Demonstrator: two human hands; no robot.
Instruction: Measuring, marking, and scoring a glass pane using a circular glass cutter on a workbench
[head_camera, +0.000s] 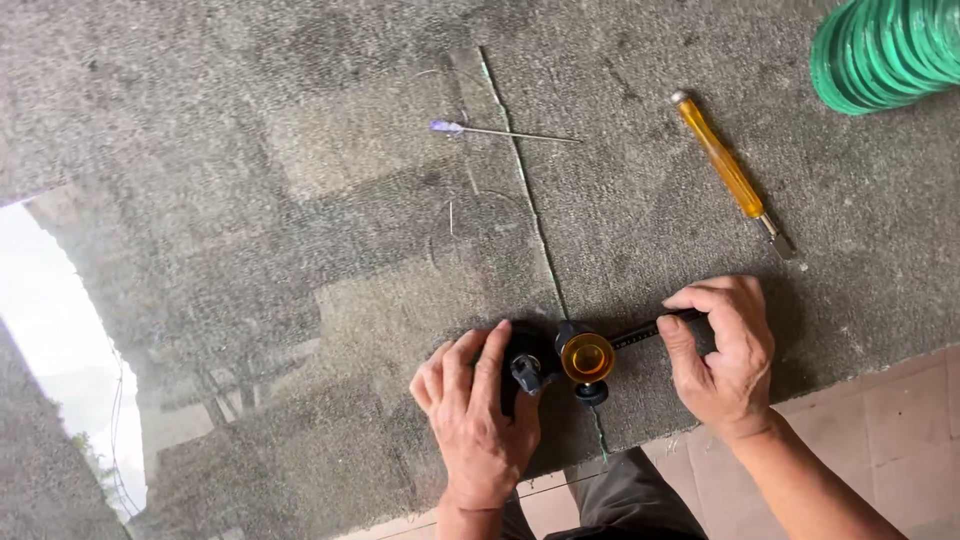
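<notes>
A circle cutter lies near the front edge of a grey carpeted table (300, 60). It has a black suction base (527, 352), an amber knob (587, 357) and a thin black arm (640, 333) that reaches to the right. My left hand (478, 420) presses down on the black base, its fingers curled over it. The arm's far end is pinched between the thumb and fingers of my right hand (725, 352). The tool sits at the greenish edge (530, 200) of a glass sheet (250, 300) that covers the left part of the table and reflects sky.
A yellow-handled glass cutter (725, 165) lies on the carpet at the upper right. A stack of green-edged round discs (885, 45) sits in the top right corner. A thin pin with a purple tip (500, 131) lies on the glass. Tiled floor (900, 420) shows at lower right.
</notes>
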